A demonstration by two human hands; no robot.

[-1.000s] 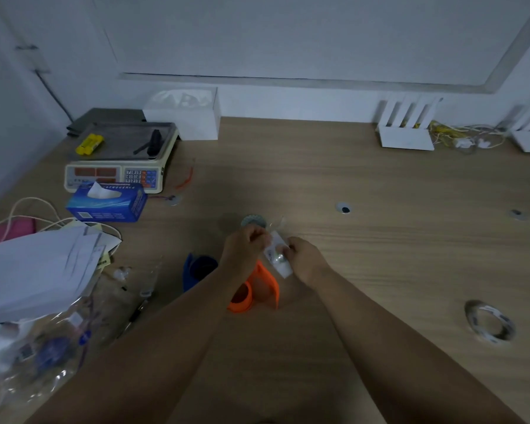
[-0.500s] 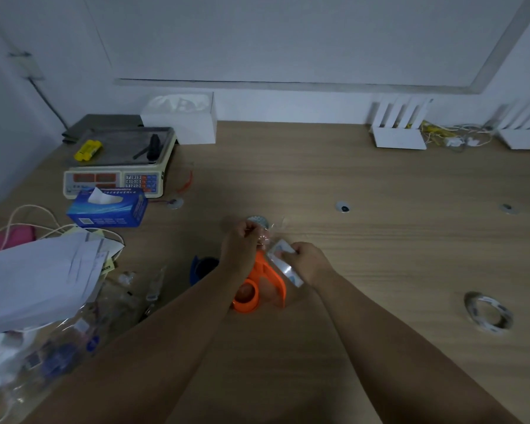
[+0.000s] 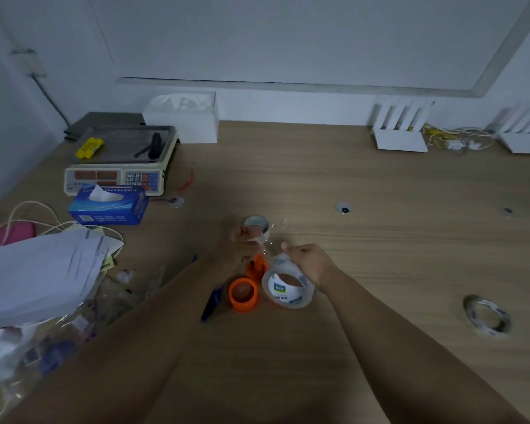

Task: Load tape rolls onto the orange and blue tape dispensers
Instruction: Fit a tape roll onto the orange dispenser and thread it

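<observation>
Plastic bags: near left corner of the bench, under a paper heap.
Spare roll: lies flat far to the right, well apart from both hands.
Blue dispenser: mostly hidden by the left forearm, just left of the orange one.
Orange dispenser: on the bench between the forearms, round hub facing up.
Clear roll: just right of the orange hub, tilted, printed core towards the camera, not yet on the hub.
Right hand: fingers curled over the clear roll's far rim, gripping it.
Left hand: fingers bunched, pinching a tape strip drawn from the clear roll.
Small roll: just behind the left hand.
Tissue box: far left, in front of the scale.
</observation>
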